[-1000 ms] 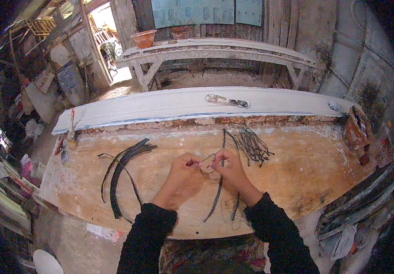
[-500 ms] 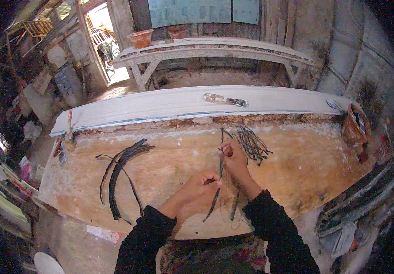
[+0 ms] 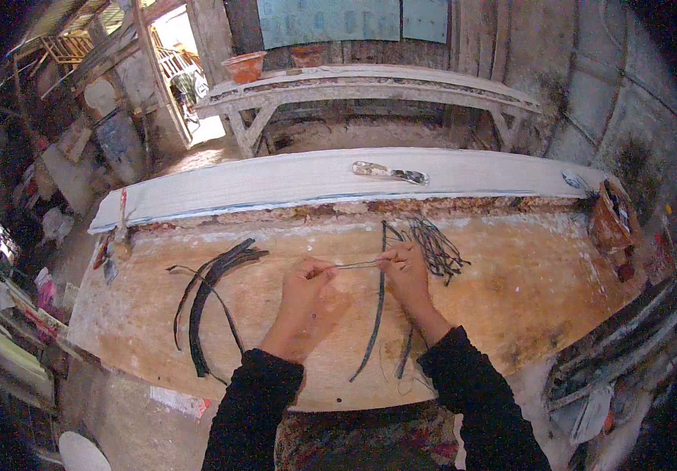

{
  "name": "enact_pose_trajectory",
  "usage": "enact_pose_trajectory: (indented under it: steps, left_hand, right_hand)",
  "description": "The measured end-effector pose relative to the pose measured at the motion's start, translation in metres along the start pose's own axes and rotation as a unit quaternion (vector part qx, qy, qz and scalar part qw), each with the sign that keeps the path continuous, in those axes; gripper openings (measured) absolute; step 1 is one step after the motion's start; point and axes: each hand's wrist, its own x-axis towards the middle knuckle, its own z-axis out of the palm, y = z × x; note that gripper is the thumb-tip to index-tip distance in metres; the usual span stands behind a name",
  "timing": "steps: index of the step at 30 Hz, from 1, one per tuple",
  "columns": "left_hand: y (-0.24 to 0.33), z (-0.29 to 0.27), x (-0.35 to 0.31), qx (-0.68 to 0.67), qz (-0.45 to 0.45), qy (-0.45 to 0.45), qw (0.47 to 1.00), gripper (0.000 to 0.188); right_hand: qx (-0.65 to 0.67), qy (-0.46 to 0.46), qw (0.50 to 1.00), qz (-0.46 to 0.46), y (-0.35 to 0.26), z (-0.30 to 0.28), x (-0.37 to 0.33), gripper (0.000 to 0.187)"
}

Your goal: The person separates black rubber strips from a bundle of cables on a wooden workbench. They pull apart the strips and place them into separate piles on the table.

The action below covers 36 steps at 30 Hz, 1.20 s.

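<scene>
A thin, light strand (image 3: pixel 356 264) runs taut and nearly level between my hands above the wooden board. My left hand (image 3: pixel 305 282) pinches its left end between thumb and fingertips. The other end is pinched in my right hand (image 3: pixel 407 275), just over a long dark strip (image 3: pixel 373 334) with a bend at its top. Whether the strand is thread or wire, I cannot tell. Behind my right hand lies a bunch of thin, dark, knotted strips (image 3: pixel 439 247). At the left is a curved bundle of dark strips (image 3: pixel 199 322) with looser ones beside it.
A white raised ledge (image 3: pixel 276 182) borders the board's (image 3: pixel 503 290) far side, with a stained scraper-like tool (image 3: pixel 390 172) on it. A brown container (image 3: pixel 612 216) stands at the far right. Brushes (image 3: pixel 121 228) lie at the left. Behind is a bench (image 3: pixel 370 90) with orange pots (image 3: pixel 245 67).
My left hand has moved up and away from the dark strip to the left, drawing the thin strand out sideways. My right hand has stayed almost in place.
</scene>
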Motion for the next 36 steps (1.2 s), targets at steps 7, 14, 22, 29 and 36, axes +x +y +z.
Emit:
enact_pose_trajectory:
  steps: [7,14,22,29,36]
  left_hand:
    - [-0.009,-0.023,0.020,-0.021,0.031,0.139,0.990,0.010]
    - [-0.001,-0.013,0.009,-0.055,-0.014,0.113,0.992,0.012]
    - [0.002,0.000,0.001,0.025,0.022,0.064,0.997,0.008]
    - [0.036,0.020,-0.024,-0.093,-0.114,-0.103,0.984,0.007]
    - [0.016,0.029,-0.037,-0.001,0.057,-0.295,0.954,0.004]
  right_hand:
    - [0.268,-0.350,0.891,0.109,-0.065,0.008,-0.039,0.014]
    - [0.304,-0.369,0.876,0.056,-0.062,0.005,-0.035,0.016]
    - [0.210,-0.312,0.924,0.075,-0.056,-0.007,-0.025,0.007]
    - [0.159,-0.074,0.984,0.037,-0.020,-0.001,-0.010,0.014]
    - [-0.023,0.016,0.999,0.022,-0.004,-0.004,0.003,0.011]
